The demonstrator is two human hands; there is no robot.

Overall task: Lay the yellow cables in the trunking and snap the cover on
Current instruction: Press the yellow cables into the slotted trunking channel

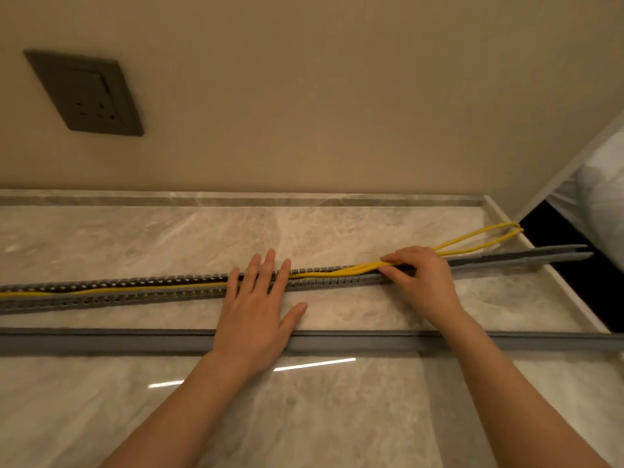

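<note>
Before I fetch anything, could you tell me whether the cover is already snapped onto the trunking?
No, the cover lies apart from the open trunking.

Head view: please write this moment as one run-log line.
left hand: flat on trunking | right hand: pressing yellow cables in | cover: off, nearer on counter

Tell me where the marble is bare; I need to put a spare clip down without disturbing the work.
Two bare patches: the strip between the slotted trunking and the wall, and the wide area nearer than the cover, left of the forearms. Crowded: the gap between trunking and cover, where the left hand lies flat and the right hand presses the yellow cables.
</note>
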